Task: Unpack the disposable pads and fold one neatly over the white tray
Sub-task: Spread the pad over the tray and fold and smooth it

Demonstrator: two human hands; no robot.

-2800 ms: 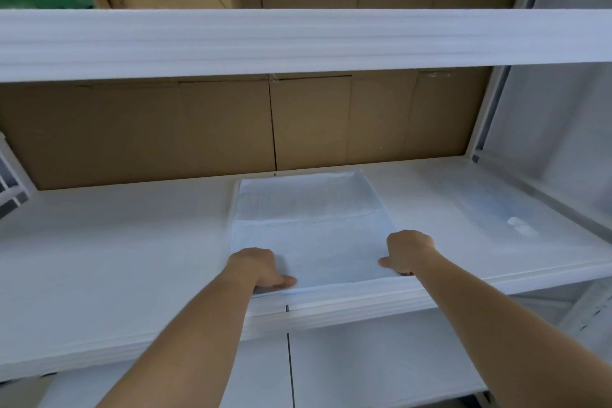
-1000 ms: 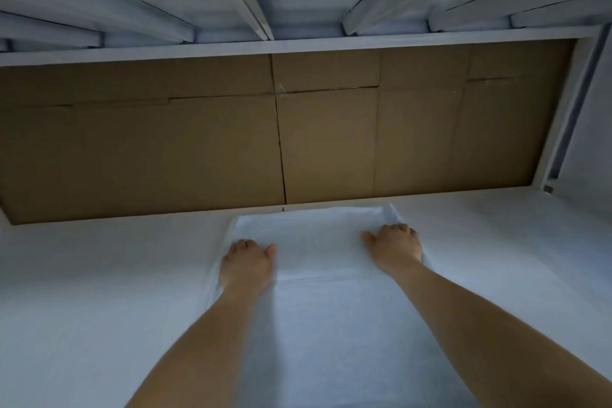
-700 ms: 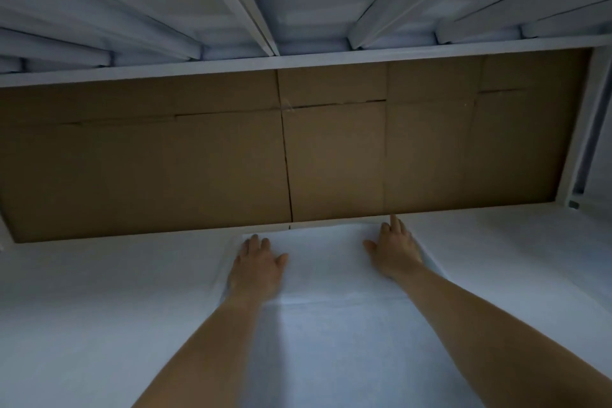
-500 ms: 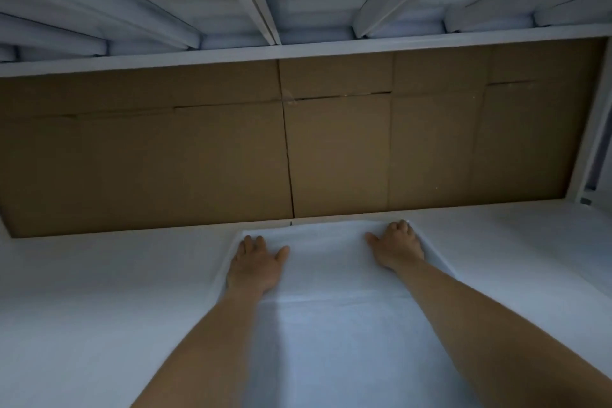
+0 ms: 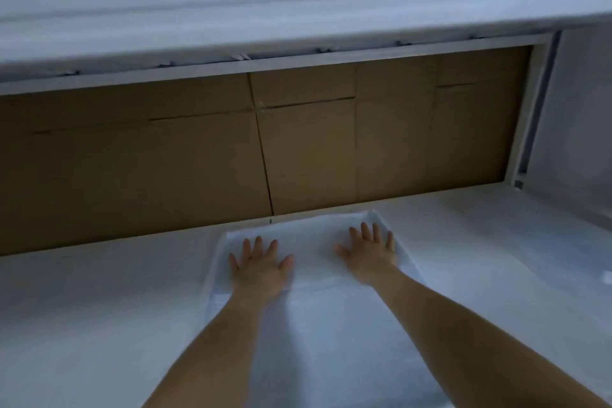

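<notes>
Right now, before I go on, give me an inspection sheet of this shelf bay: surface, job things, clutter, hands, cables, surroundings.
Surface: white shelf board, dimly lit.
Job's things: thin white disposable pad spread flat, far edge near the back wall; white tray not distinguishable.
Clutter: faint clear plastic wrapper at right.
Hands: left hand and right hand both press flat on the pad, fingers spread.
Cables: nothing seen.
Surroundings: brown cardboard panels behind; white upper shelf overhead.

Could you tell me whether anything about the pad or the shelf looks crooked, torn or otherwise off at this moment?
Nothing much stands out. The pad lies flat under the left hand and right hand, both open. Only its far right corner looks slightly raised near the cardboard backing.
</notes>
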